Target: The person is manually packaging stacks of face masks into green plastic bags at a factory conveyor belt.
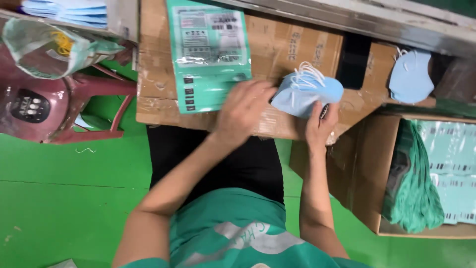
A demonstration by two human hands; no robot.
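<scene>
Plastic bag [47,47]: at ten o'clock, slumped on the red plastic chair [94,106]; it holds crumpled material with something yellow inside, contents otherwise unclear.
Green pouch [208,52]: at eleven o'clock, lying flat on the bench [287,47] with its printed face up, just beside the left hand, likely so its mouth is within reach.
Left hand [243,111]: near centre, palm down and fingers spread, pressing on the lower edge of the pouch and touching the stack; not clamped on anything.
Stack of blue masks [305,94]: just past twelve o'clock, resting on the bench between the two hands, white ear loops bunched on top; held squared up from both sides, by the look of it.
Right hand [321,124]: at one o'clock, fingers closed around the lower right edge of the stack, steadying it.
Loose blue mask [410,74]: at two o'clock, alone on the bench, well apart from the stack.
Cardboard box [367,173]: at three o'clock, open beside the bench; it is filled with more green pouches [431,178] stood on edge.
</scene>
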